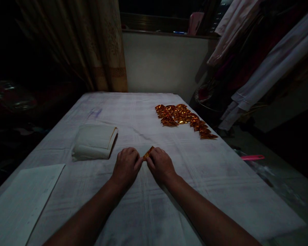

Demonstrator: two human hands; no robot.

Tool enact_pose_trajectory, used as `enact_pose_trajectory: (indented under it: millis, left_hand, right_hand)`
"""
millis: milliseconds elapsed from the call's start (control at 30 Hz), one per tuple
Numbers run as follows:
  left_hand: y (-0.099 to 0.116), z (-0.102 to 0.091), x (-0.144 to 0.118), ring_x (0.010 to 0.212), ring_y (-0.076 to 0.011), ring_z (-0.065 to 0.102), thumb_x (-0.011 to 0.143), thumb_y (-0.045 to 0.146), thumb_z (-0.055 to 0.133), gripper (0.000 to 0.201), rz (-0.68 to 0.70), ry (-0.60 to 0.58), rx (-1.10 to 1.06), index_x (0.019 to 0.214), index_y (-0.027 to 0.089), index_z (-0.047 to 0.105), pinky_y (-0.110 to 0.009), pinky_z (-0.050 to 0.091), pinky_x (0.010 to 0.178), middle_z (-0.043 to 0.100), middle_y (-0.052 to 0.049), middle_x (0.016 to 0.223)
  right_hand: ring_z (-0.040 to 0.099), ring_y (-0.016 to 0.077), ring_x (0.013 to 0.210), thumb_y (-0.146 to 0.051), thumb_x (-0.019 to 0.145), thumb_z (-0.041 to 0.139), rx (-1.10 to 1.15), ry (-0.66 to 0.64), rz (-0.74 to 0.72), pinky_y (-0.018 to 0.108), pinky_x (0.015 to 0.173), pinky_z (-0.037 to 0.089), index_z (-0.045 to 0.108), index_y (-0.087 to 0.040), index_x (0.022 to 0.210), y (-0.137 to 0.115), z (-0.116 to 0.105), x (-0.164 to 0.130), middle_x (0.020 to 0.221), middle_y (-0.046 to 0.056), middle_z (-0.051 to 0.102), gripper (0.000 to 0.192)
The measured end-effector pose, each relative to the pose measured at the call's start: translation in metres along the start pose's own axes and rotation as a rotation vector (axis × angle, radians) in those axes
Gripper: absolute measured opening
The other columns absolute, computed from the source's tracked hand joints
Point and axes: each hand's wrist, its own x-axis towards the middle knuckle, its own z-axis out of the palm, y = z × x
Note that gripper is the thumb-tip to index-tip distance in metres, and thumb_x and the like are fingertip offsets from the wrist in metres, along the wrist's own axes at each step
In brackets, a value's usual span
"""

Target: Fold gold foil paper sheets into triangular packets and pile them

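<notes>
Between my two hands, near the middle of the cloth-covered table [149, 201], is a small piece of shiny gold foil paper [148, 153]. My right hand [160, 165] is closed on it, thumb in front, fingers behind. My left hand [127, 164] is closed too, its thumb and fingertips pinching the foil's left end. Most of the foil is hidden by the fingers. Farther back on the right lie several folded gold foil pieces [181, 114], grouped in overlapping rows. A stack of pale paper [94, 140] with gold showing along its edge sits left of my left hand.
A large white sheet [23, 198] lies at the table's near left. Behind the table hang a patterned curtain [102, 44] and a pale wall [164, 61]. Clothes [261, 71] hang on the right, and a pink object [253, 157] is beyond the right edge.
</notes>
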Motion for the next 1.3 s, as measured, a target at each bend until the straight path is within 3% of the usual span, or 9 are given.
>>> enact_pose_trajectory:
  millis: [467, 733, 900, 1000, 1100, 1300]
  left_hand:
    - [-0.001, 0.002, 0.001, 0.096, -0.025, 0.054, 0.092, 0.025, 0.06, 0.014, -0.035, -0.012, 0.001, 0.08, 0.022, 0.053, -0.04, 0.041, 0.087, 0.06, -0.004, 0.092]
    - [-0.01, 0.001, 0.004, 0.096, -0.0242, 0.056, 0.091, 0.022, 0.059, 0.003, -0.059, -0.076, -0.059, 0.088, 0.023, 0.058, -0.039, 0.041, 0.086, 0.062, -0.003, 0.094]
    - [-0.011, -0.006, 0.008, 0.099, -0.0243, 0.058, 0.089, 0.017, 0.061, 0.006, -0.057, -0.128, -0.064, 0.091, 0.023, 0.061, -0.039, 0.042, 0.087, 0.065, -0.003, 0.097]
    - [-0.002, -0.01, 0.005, 0.103, -0.0257, 0.059, 0.089, 0.016, 0.062, 0.013, -0.019, -0.124, -0.029, 0.098, 0.024, 0.066, -0.041, 0.042, 0.089, 0.067, -0.004, 0.104]
    - [0.013, -0.009, -0.003, 0.105, -0.0268, 0.059, 0.091, 0.016, 0.061, 0.018, 0.079, -0.042, 0.056, 0.104, 0.024, 0.07, -0.042, 0.042, 0.091, 0.069, -0.007, 0.11]
    - [0.024, -0.004, -0.01, 0.09, -0.0262, 0.062, 0.095, 0.021, 0.06, 0.012, 0.172, -0.024, 0.164, 0.098, 0.022, 0.071, -0.043, 0.042, 0.082, 0.073, -0.007, 0.097]
  right_hand:
    - [0.058, 0.0216, 0.084, -0.028, 0.092, 0.067, -0.021, -0.067, 0.075, 0.032, 0.073, 0.041, 0.06, -0.021, 0.086, -0.01, -0.007, 0.006, 0.092, 0.006, 0.063, 0.012]
    - [0.057, 0.0185, 0.086, -0.02, 0.09, 0.069, 0.124, -0.118, 0.021, 0.029, 0.075, 0.043, 0.06, -0.022, 0.087, 0.009, -0.008, 0.008, 0.093, 0.003, 0.061, 0.009]
    - [0.056, 0.0176, 0.086, -0.017, 0.088, 0.07, 0.13, -0.156, 0.005, 0.028, 0.075, 0.042, 0.059, -0.022, 0.084, 0.015, -0.009, 0.009, 0.092, 0.002, 0.06, 0.012]
    - [0.055, 0.0175, 0.085, -0.018, 0.088, 0.07, 0.139, -0.117, 0.002, 0.028, 0.075, 0.042, 0.059, -0.022, 0.084, 0.015, -0.008, 0.008, 0.091, 0.002, 0.059, 0.012]
    - [0.055, 0.0177, 0.085, -0.018, 0.088, 0.069, 0.173, -0.056, -0.004, 0.028, 0.076, 0.042, 0.059, -0.021, 0.084, 0.014, -0.005, 0.005, 0.089, 0.002, 0.06, 0.011]
    - [0.058, 0.0195, 0.087, -0.013, 0.089, 0.059, 0.238, 0.065, 0.003, 0.031, 0.079, 0.045, 0.062, -0.022, 0.087, 0.023, -0.002, 0.002, 0.091, 0.004, 0.065, 0.01]
